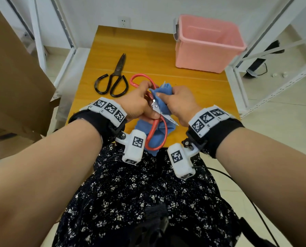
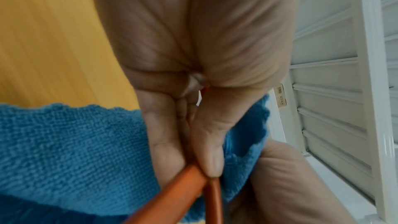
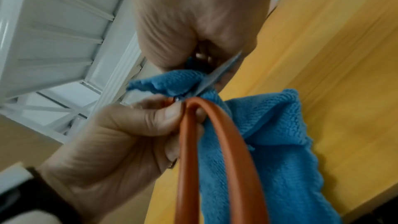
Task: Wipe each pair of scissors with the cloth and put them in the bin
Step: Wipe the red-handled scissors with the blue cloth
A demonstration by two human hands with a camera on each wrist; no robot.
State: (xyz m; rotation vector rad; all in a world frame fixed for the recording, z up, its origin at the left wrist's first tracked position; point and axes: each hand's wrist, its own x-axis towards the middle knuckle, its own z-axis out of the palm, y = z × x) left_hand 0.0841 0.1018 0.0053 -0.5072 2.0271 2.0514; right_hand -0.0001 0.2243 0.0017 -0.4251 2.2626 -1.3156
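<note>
Gripping the red scissors (image 1: 155, 129) in my left hand (image 1: 138, 104), my right hand (image 1: 180, 102) pinches the blue cloth (image 1: 160, 91) around one blade; I should wipe away from the edge.

Looped, matt terry cloth (image 3: 269, 125), glossy red-coated scissors (image 1: 159, 134) handles, bare metal blades, smooth varnished wooden table (image 1: 148, 50).

Orange wooden table (image 1: 148, 50), white wall with a socket (image 1: 124, 21), white metal shelving (image 1: 266, 56), pale tiled floor (image 1: 282, 111), cardboard box (image 1: 11, 77) at left
</note>
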